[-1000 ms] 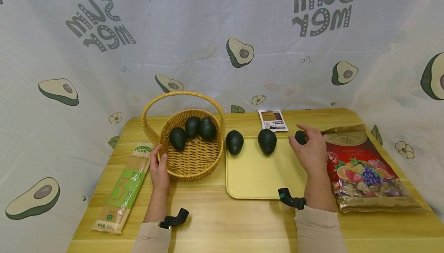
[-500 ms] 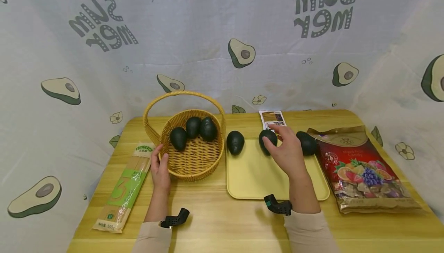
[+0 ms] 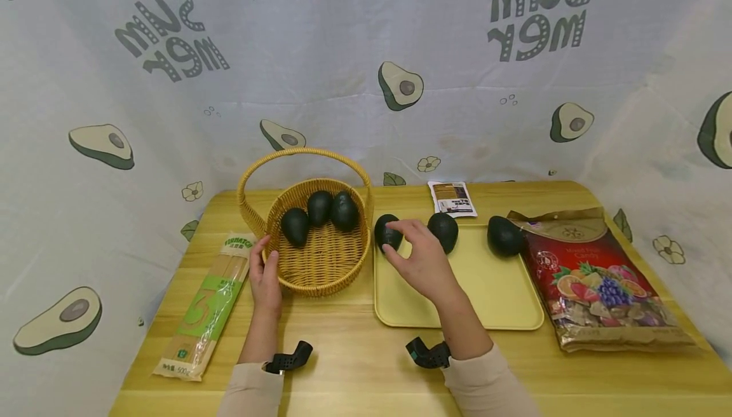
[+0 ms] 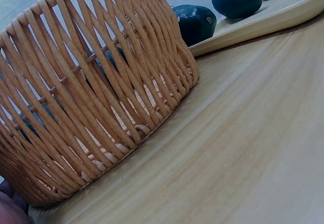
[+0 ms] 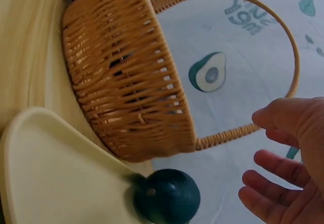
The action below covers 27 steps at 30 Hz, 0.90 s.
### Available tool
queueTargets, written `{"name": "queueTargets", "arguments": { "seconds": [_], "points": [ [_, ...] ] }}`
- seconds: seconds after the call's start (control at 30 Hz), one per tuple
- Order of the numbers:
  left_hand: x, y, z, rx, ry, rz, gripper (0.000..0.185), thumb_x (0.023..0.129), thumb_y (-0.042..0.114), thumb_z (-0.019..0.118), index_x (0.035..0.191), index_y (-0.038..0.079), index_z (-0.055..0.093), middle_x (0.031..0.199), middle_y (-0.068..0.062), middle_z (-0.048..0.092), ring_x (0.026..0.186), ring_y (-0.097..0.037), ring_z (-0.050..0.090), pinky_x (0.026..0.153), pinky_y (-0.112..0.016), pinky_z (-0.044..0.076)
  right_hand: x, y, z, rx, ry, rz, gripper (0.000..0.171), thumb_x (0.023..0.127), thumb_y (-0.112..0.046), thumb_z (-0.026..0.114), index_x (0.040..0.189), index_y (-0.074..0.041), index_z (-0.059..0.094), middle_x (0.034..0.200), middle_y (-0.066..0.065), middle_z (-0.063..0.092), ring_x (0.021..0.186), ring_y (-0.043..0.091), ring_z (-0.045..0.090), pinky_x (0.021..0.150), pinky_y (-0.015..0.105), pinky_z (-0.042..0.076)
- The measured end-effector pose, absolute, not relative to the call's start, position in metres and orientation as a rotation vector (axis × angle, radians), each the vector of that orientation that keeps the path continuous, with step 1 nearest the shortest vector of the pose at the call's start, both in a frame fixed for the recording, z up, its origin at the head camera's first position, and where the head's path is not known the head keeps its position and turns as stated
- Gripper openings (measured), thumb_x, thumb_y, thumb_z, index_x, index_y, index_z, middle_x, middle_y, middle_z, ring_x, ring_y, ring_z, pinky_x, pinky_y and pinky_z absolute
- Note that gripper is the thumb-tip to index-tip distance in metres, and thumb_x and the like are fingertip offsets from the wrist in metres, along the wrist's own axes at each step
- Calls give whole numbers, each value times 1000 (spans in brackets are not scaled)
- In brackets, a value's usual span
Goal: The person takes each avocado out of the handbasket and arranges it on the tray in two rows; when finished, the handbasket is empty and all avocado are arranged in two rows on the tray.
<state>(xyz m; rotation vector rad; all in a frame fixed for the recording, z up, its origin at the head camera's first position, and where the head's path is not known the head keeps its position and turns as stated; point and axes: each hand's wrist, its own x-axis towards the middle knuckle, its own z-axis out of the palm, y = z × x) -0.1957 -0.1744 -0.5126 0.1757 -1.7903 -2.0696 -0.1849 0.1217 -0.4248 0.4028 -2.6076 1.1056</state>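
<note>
Wicker, golden and open-weave, fills the centre-left of my head view: a handled basket (image 3: 320, 239) holding three dark avocados, my left hand (image 3: 264, 277) resting against its near-left rim, fingers relaxed, gripping nothing. Just right of it, on the yellow tray (image 3: 457, 302), my right hand (image 3: 420, 261) reaches over the leftmost avocado (image 3: 386, 232), fingertips touching or nearly touching it, not yet closed. Two more avocados sit further right on the tray.

Left wrist view: basket wall (image 4: 96, 97) fills the left; the same avocado (image 4: 195, 23) sits at top centre on the tray edge.

Right wrist view: the avocado (image 5: 167, 196) lies at bottom centre, my fingers (image 5: 278, 183) spread open beside it at lower right, apart from it.

My worry: the fruit is smooth and rounded, so a glancing touch could roll it off the tray's left edge toward the basket.

Half a second earlier my right hand was over the middle avocado; it has shifted left since.
</note>
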Motion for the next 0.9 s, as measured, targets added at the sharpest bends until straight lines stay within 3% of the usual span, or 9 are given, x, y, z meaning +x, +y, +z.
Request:
{"name": "queueTargets", "arguments": {
  "seconds": [0.4, 0.63, 0.73, 0.9],
  "points": [
    [-197, -176, -509, 185, -1817, -2063, 40, 107, 14, 45, 144, 0, 43, 162, -9, 32, 158, -21, 15, 124, -41, 18, -181, 73, -427, 580, -2667, 1209, 43, 92, -21, 76, 132, -10, 66, 130, 10, 63, 112, 33, 65, 93, 46, 55],
    [-197, -176, -507, 193, -1828, -2060, 39, 107, 13, 44, 144, 1, 44, 161, -9, 34, 157, -20, 19, 119, -28, 24, -196, 31, -426, 626, -2715, 1311, 45, 94, -24, 73, 136, -12, 63, 133, 11, 61, 112, 33, 64, 91, 44, 55],
    [-197, -177, -507, 201, -1828, -2055, 39, 107, 11, 43, 144, 1, 44, 160, -9, 35, 155, -21, 21, 117, -26, 27, -210, 10, -428, 604, -2784, 1280, 49, 94, -27, 72, 140, -15, 60, 139, 10, 58, 120, 31, 63, 97, 45, 54],
    [-197, -175, -508, 199, -1825, -2056, 38, 106, 9, 43, 144, 2, 44, 160, -10, 35, 155, -20, 21, 121, -35, 24, -233, -20, -428, 549, -2940, 1190, 63, 94, -36, 72, 151, -21, 49, 153, 11, 47, 130, 32, 58, 106, 49, 50]
  ]
}}
